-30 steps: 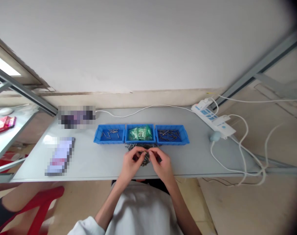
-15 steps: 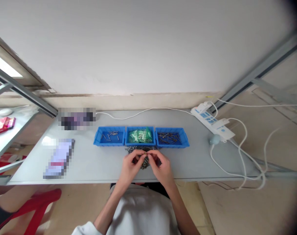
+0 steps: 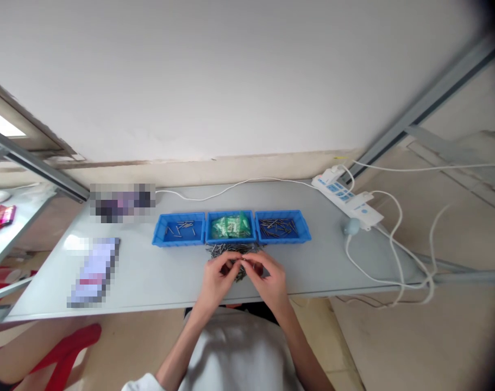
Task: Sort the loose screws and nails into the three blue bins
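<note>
Close together over a pile of dark metal screws [image 3: 223, 250], my left hand [image 3: 219, 274] and my right hand [image 3: 268, 276] meet at the fingertips. Each is closed in a pinch, thumb against forefinger. What lies between the fingertips is too small to name. Just beyond the pile stand three blue bins in a row. The left bin [image 3: 160, 239] holds several thin metal pins or screws. A green and white plastic packet [image 3: 231, 225] fills the middle bin [image 3: 212, 240]. In the right bin [image 3: 306, 233] lie several darker screws.
A white power strip [image 3: 349, 203] with plugs and cables sits at the right of the grey table [image 3: 157, 282]. On the left are a blurred phone-like object [image 3: 94, 271] and another blurred item [image 3: 123, 202]. A person's leg [image 3: 31, 347] and a red stool [image 3: 74, 347] show below left.
My view has tilted and shifted slightly, so the table and bins appear moved a little left. My hands stay together, with the fingertips still meeting over the pile.
</note>
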A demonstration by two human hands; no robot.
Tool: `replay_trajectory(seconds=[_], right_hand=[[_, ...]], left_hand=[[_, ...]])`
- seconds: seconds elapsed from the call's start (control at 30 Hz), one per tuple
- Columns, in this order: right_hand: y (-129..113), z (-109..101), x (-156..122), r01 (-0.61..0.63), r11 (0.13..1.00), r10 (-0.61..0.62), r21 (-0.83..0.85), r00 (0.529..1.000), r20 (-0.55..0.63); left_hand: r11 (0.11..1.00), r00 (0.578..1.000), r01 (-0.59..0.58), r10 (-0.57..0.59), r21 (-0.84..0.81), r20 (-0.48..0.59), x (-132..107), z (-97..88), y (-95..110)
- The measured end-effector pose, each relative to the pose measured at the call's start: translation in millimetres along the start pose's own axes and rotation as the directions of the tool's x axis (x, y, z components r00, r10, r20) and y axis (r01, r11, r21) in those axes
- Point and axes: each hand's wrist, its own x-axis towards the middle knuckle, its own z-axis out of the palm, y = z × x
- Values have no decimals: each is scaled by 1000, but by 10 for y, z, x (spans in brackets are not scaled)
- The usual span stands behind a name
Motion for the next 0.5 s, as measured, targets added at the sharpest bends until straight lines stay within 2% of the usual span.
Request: replay_trajectory(seconds=[0.1, 0.17, 0.27, 0.37, 0.43, 0.5], right_hand=[[-44, -21, 12, 12, 1000, -12, -13, 1000, 6], [-81, -86, 83, 31, 998, -33, -59, 999, -38], [-92, -258, 295, 42, 976, -89, -214, 972, -217], [-53, -446, 514, -17, 931, -122, -365, 927, -355], [-61, -550, 581, -69, 933, -80, -353, 917, -391], [-135, -642, 573, -105, 965, -4, -242, 912, -411]], left_hand=[[1000, 1000, 3, -3, -12, 6, -5, -1, 3], [999, 1000, 22, -22, -40, -8, -10, -4, 22], [993, 994, 71, -78, -91, -73, -26, -14, 58], [983, 982, 111, -131, -145, -134, -46, -21, 76], [977, 977, 131, -156, -168, -145, -56, -24, 75], [974, 975, 142, -168, -175, -143, -60, -25, 73]])
